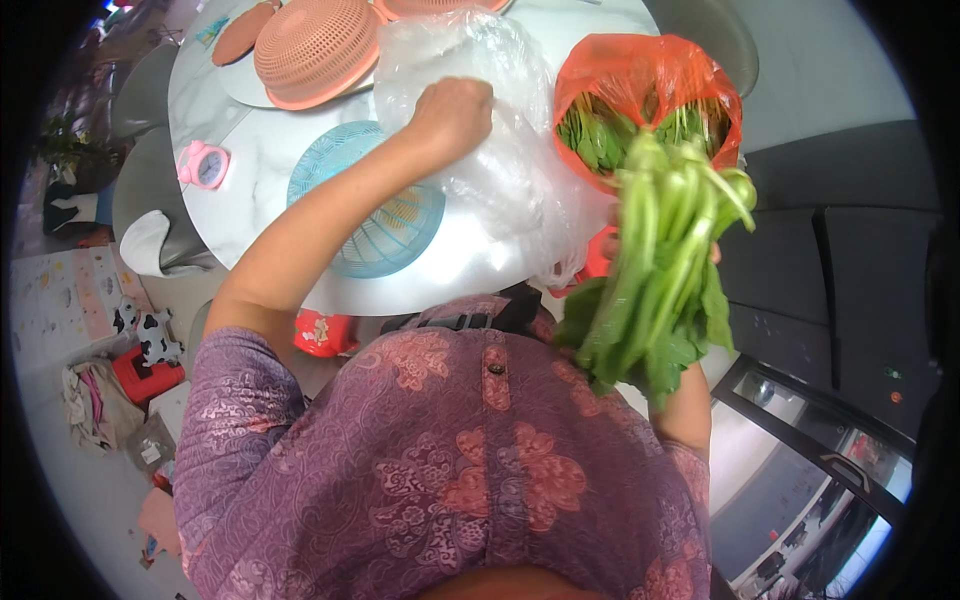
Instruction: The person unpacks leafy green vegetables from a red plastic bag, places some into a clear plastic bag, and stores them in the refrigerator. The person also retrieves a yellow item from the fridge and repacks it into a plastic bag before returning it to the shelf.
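Observation:
My left hand (454,114) is closed in a fist at a crumpled clear plastic bag (517,157) on the table; its fingertips are hidden, and it appears to grip the film. In my right hand (715,252), mostly covered by leaves, is a bunch of leafy greens (660,255) with pale green stalks up and leaves hanging down. The bunch is slightly blurred and held off the table's right edge. Beyond it, a red plastic bag (645,67) gapes with more greens (600,139) inside. A blue plastic basket (390,240) sits under my left forearm.
An upturned orange plastic colander (319,49) rests at the back left of the white marbled table (262,165). Near the left edge stands a pink alarm clock (204,164). Grey chairs (142,94) flank the table. A dark cabinet (825,262) is on the right.

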Demonstrator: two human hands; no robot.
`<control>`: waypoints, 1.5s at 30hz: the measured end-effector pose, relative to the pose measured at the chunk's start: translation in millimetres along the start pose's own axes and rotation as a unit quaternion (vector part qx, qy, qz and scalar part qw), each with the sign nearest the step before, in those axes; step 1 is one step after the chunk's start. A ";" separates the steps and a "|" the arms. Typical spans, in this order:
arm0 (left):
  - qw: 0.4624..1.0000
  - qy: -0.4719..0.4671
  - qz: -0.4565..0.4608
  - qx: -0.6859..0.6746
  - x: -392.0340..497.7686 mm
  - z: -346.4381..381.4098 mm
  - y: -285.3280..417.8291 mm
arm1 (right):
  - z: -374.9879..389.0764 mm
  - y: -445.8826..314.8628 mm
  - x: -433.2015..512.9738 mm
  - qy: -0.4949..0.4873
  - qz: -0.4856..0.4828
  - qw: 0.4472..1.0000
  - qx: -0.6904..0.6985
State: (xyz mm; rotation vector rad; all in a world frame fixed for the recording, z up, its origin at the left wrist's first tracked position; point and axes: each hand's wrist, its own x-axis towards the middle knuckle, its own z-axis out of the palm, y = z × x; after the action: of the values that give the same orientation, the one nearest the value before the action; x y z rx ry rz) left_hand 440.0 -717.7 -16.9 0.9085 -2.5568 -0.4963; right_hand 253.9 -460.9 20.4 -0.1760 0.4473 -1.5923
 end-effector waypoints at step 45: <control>0.989 0.061 -0.102 -0.085 25.6 -105.9 -11.7 | -11.4 79.5 128.9 -0.218 0.366 0.898 0.115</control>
State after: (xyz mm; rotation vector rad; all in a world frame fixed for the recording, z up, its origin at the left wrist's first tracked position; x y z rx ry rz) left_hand 476.5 -764.0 75.5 1.1063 -2.2853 -0.6850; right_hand 312.5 -586.8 -41.0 -0.1532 -0.0428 -0.8120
